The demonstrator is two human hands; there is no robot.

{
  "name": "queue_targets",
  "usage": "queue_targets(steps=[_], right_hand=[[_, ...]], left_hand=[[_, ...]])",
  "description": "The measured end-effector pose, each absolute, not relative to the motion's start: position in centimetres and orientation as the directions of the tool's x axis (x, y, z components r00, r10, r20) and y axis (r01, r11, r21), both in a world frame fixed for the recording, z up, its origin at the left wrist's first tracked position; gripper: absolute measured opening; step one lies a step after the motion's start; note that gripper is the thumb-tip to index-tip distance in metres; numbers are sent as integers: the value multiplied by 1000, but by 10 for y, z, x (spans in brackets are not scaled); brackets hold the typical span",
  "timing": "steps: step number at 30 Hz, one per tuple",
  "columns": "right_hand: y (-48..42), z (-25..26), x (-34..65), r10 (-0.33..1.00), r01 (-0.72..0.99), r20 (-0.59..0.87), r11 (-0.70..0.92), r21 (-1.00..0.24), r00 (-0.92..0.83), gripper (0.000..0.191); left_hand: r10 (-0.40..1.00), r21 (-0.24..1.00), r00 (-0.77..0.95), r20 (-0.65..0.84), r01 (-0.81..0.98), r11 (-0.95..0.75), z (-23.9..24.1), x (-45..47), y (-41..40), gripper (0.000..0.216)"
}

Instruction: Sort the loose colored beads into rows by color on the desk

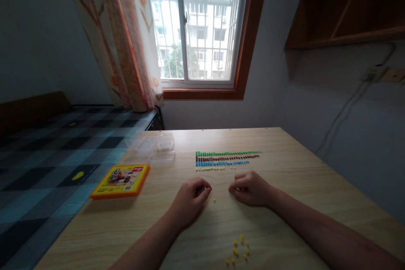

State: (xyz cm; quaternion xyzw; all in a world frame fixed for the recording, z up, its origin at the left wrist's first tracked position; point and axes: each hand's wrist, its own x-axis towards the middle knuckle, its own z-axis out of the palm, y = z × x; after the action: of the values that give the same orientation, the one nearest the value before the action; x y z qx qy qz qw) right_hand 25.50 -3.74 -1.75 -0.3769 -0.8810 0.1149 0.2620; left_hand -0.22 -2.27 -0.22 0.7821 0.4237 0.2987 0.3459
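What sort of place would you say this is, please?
It looks like a bedroom, perhaps in a home or dormitory: a bed with a checked cover stands on the left, a flowered curtain hangs at the window, and a wooden table fills the foreground.

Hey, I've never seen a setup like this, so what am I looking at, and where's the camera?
There's no machine here, just a person's two bare hands. The single picture comes from a camera on their head, looking forward and down.

On the wooden table are rows of tiny pieces: green, brown, blue and pale yellow. Loose yellow pieces lie nearer the person. To the left are a yellow-orange box and clear plastic containers.

The left hand and right hand both have curled fingers; whether either holds a piece, I can't tell.
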Motion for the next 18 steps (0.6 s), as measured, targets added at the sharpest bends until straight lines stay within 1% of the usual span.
queue_targets(steps=[3, 5, 10, 18], right_hand=[[-31, -19, 258, 760, 704, 394, 639, -309, -517, 22], [-26, -20, 260, 790, 760, 404, 586, -280, -461, 24], [-14, -25, 260, 862, 840, 376, 457, -291, -339, 28], [-8, -29, 255, 910, 889, 338, 345, -301, -239, 32]], left_hand=[[870, 795, 462, 172, 456, -400, -2, -2, -23, 20], [867, 792, 465, 177, 456, -406, -2, -1, -23, 19], [857, 777, 477, 193, 459, -431, -4, -2, -23, 17], [853, 777, 487, 186, 458, -431, -3, 0, -23, 16]])
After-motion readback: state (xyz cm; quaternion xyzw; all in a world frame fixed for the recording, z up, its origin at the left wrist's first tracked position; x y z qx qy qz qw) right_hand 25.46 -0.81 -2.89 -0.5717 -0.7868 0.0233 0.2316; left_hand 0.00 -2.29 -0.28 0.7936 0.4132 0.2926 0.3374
